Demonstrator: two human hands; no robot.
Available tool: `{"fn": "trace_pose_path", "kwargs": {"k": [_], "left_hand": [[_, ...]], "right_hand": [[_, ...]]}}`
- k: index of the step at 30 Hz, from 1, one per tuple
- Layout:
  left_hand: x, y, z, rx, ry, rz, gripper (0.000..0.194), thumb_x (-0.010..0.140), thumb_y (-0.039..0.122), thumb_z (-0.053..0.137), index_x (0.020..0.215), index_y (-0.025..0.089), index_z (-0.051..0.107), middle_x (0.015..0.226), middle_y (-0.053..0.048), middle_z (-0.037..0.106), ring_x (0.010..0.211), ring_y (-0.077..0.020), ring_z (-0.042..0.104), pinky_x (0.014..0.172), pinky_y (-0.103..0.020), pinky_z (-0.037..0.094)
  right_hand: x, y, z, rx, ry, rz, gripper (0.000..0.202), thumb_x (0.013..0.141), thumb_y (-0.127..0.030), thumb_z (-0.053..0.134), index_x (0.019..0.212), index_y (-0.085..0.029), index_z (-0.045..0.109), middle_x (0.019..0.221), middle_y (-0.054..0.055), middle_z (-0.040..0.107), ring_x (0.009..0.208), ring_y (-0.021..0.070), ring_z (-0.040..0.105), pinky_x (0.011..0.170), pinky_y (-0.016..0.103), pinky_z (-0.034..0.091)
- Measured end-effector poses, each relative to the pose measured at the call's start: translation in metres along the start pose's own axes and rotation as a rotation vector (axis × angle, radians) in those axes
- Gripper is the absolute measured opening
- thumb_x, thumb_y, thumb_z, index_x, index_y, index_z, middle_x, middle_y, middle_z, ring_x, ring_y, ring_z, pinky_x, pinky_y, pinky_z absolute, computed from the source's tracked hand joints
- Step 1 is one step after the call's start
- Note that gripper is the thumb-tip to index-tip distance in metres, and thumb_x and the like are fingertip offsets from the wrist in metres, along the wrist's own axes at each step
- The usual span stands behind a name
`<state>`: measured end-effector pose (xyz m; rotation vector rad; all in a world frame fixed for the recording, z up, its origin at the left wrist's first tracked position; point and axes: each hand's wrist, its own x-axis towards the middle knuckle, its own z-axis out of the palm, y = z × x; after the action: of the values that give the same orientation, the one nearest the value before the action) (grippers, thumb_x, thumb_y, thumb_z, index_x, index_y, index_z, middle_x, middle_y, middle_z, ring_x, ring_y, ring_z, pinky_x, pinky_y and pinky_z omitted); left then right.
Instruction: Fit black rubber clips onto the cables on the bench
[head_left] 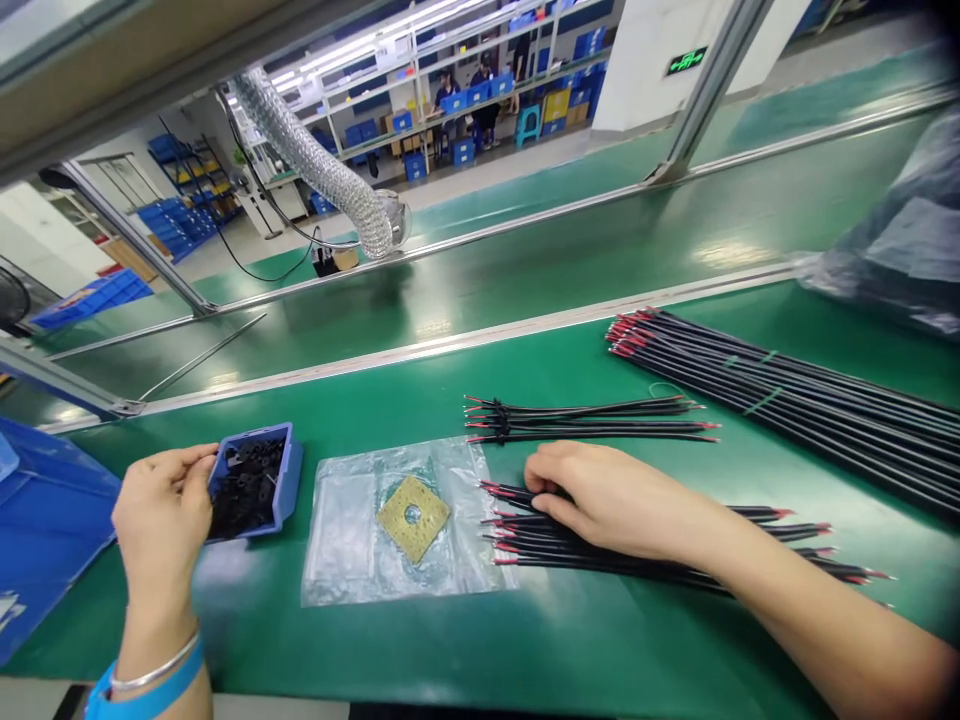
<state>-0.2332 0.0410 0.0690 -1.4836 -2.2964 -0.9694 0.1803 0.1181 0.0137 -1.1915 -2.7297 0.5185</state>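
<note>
My left hand (166,500) is at the left rim of a small blue bin (294,480) full of small black plastic parts (251,480). Its thumb and forefinger are pinched together, and whatever is between them is hidden. On the right, my right hand (581,490) lies over a loose row of black cables (622,565) with red and bare wire ends. Its fingers are curled down onto a black cable (517,491) at the upper left of the row. Just beyond lies a smaller group of cables (592,420) with black pieces (499,420) near their left ends.
Between my hands, a yellowish square sponge (397,515) with a central hole sits on a clear plastic bag (341,540). A tied cable bundle (810,390) lies at right. A large blue crate (52,530) stands at far left, and a metal frame bar (450,345) runs behind.
</note>
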Motion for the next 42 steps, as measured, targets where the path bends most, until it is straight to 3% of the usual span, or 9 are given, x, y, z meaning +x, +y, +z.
{"fn": "trace_pose_path", "kwargs": {"k": [3,6,8,14,21,23,30,36,42], "left_hand": [[-0.026,0.025,0.011,-0.457,-0.04,-0.238,0.031,0.077,0.036,0.072,0.1,0.015,0.073,0.08,-0.005,0.073,0.067,-0.0191,0.066,0.071,-0.034,0.054],[-0.06,0.06,0.03,-0.706,-0.563,-0.312,0.026,0.072,0.033,0.076,0.09,0.014,0.075,0.073,-0.006,0.075,0.062,-0.0201,0.07,0.065,-0.033,0.058],[-0.081,0.081,0.043,-0.706,-0.801,-0.138,0.017,0.08,0.027,0.069,0.09,0.015,0.076,0.075,-0.007,0.076,0.065,-0.02,0.071,0.064,-0.031,0.058],[-0.109,0.107,0.069,-0.287,-0.42,0.777,0.019,0.091,0.011,0.054,0.1,0.016,0.069,0.082,-0.006,0.073,0.069,-0.02,0.065,0.062,-0.032,0.051],[-0.112,0.112,0.067,0.002,-0.414,1.014,0.032,0.09,0.005,0.047,0.119,0.012,0.058,0.071,-0.004,0.066,0.063,-0.0223,0.057,0.057,-0.035,0.044],[-0.113,0.114,0.064,-0.119,-0.469,0.85,0.03,0.09,0.007,0.049,0.117,0.016,0.057,0.078,-0.005,0.067,0.067,-0.0214,0.059,0.06,-0.034,0.046],[-0.128,0.127,0.052,-0.94,-0.652,-0.312,0.016,0.085,0.026,0.064,0.095,0.02,0.053,0.073,0.002,0.059,0.076,-0.0147,0.064,0.076,-0.027,0.052],[-0.142,0.136,0.051,-1.184,-0.639,-0.533,0.028,0.08,0.033,0.075,0.094,0.02,0.056,0.073,0.003,0.059,0.084,-0.0172,0.068,0.082,-0.029,0.054],[-0.147,0.132,0.049,-1.272,-0.62,-0.535,0.029,0.077,0.031,0.079,0.094,0.019,0.058,0.075,0.0,0.062,0.098,-0.0236,0.07,0.083,-0.028,0.056]], "right_hand": [[-0.002,0.0,-0.002,-0.012,0.007,-0.005,0.018,0.089,-0.014,0.047,0.073,-0.022,0.05,0.076,0.003,0.062,0.068,0.0184,0.058,0.062,0.029,0.041],[-0.008,-0.002,-0.009,0.019,0.042,0.005,0.018,0.095,-0.02,0.038,0.078,-0.023,0.044,0.067,0.0,0.057,0.057,0.0167,0.052,0.055,0.028,0.037],[-0.011,-0.004,-0.014,0.119,0.134,-0.006,0.016,0.098,-0.023,0.034,0.086,-0.023,0.044,0.065,-0.003,0.055,0.052,0.0146,0.05,0.052,0.027,0.037],[-0.012,-0.014,-0.011,0.22,0.483,-0.219,0.008,0.095,-0.021,0.043,0.089,-0.022,0.047,0.075,-0.002,0.057,0.056,0.0107,0.052,0.052,0.022,0.04],[-0.012,-0.024,0.003,0.153,0.479,-0.292,0.013,0.094,-0.016,0.043,0.094,-0.018,0.056,0.079,0.001,0.059,0.063,0.0131,0.055,0.055,0.025,0.041],[-0.014,-0.028,0.006,0.147,0.502,-0.298,0.015,0.095,-0.017,0.043,0.092,-0.018,0.058,0.076,0.001,0.058,0.062,0.0137,0.055,0.054,0.026,0.039],[-0.015,-0.041,0.022,0.167,0.559,-0.365,0.019,0.094,-0.014,0.047,0.092,-0.017,0.065,0.069,0.0,0.058,0.06,0.0141,0.053,0.053,0.028,0.036],[-0.016,-0.043,0.024,0.173,0.537,-0.349,0.021,0.095,-0.015,0.046,0.09,-0.018,0.066,0.069,-0.001,0.058,0.059,0.0137,0.052,0.052,0.029,0.035],[-0.02,-0.045,0.019,0.189,0.496,-0.332,0.022,0.094,-0.015,0.045,0.088,-0.019,0.066,0.07,-0.001,0.058,0.061,0.0135,0.053,0.053,0.029,0.034]]}}
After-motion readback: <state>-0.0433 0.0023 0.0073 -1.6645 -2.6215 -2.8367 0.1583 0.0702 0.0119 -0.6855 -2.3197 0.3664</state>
